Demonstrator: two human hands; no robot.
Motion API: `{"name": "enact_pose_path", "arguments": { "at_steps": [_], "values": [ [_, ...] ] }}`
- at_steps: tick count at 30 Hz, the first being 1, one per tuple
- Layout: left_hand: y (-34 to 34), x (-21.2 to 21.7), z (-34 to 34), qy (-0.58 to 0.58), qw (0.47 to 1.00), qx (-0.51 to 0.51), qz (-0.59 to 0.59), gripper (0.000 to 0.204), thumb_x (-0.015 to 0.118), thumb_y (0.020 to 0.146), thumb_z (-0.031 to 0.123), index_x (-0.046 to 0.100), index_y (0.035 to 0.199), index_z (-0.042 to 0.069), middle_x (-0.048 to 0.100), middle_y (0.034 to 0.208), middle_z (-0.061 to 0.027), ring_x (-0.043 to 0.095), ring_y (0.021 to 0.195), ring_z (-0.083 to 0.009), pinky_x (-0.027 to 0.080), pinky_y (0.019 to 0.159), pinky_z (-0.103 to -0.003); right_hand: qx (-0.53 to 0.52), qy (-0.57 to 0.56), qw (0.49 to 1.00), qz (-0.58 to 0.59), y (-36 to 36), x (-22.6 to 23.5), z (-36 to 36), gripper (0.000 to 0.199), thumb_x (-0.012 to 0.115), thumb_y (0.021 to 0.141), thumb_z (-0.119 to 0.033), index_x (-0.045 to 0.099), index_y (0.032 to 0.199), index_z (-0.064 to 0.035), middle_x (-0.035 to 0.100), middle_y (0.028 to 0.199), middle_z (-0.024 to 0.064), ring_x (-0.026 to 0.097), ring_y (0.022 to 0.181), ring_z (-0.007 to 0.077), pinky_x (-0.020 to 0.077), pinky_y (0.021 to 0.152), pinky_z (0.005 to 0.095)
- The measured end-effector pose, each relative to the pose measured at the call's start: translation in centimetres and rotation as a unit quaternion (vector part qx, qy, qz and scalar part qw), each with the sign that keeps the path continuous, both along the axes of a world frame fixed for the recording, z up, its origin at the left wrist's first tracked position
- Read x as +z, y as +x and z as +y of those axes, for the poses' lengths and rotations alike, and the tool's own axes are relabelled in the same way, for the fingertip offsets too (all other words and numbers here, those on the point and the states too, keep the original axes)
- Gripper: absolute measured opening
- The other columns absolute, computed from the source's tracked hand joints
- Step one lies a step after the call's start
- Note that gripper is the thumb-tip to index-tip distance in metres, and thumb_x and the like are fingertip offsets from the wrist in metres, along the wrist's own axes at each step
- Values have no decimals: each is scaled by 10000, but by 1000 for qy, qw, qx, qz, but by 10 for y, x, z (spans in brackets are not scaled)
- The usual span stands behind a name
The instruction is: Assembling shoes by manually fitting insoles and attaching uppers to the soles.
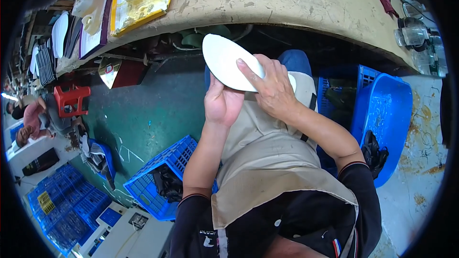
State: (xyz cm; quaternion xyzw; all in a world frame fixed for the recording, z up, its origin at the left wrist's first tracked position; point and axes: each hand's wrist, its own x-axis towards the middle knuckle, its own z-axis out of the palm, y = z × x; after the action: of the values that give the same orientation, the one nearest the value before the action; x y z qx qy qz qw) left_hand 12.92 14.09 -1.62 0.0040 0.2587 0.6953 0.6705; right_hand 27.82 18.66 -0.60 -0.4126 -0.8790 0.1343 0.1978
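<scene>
The scuffed worktop (287, 0) spans the far side; the white insole (222, 59) is held on its near side, above the lap. The green floor (143, 110) lies left, where the insole could land if both grips slackened. The far-left tray (138, 25) looks smeared, so contact could stain the insole. The right hand (275, 86) grasps it, thumb across its face; pressing hard might crease it. The left hand (223, 101) grasps the near-left edge, fingers hidden beneath; uneven support could let it twist.
</scene>
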Motion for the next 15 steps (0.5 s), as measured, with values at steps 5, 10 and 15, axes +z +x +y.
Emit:
{"name": "enact_pose_path", "arguments": {
  "at_steps": [5, 10, 15],
  "values": [
    [9, -1, -2, 24, 1000, -8, -5, 538, 412, 1061, 328, 309, 1560, 154, 454, 1517, -134, 474, 1370, -297, 355, 1172, -519, 7, 20, 999, -35, 17, 8, 1, 695, 602, 802, 25, 529, 1458, -190, 458, 1344, 176, 490, 1024, 293, 400, 892, 377],
    [0, -14, 13, 106, 989, -36, -101, 578, 417, 1046, 478, 379, 1519, 148, 473, 1498, -172, 492, 1351, -328, 366, 1142, -544, -10, -95, 993, 71, 54, 14, 3, 660, 595, 810, 24, 542, 1440, -165, 497, 1273, 169, 516, 1005, 265, 416, 880, 342],
    [-20, -32, 13, 151, 961, -86, -213, 674, 375, 1006, 652, 531, 1401, 129, 510, 1452, -221, 525, 1306, -375, 362, 1108, -578, -45, -485, 832, 266, 88, 15, 8, 577, 584, 825, 42, 562, 1391, -72, 632, 1165, 137, 612, 938, 209, 496, 850, 316]
  ]
}}
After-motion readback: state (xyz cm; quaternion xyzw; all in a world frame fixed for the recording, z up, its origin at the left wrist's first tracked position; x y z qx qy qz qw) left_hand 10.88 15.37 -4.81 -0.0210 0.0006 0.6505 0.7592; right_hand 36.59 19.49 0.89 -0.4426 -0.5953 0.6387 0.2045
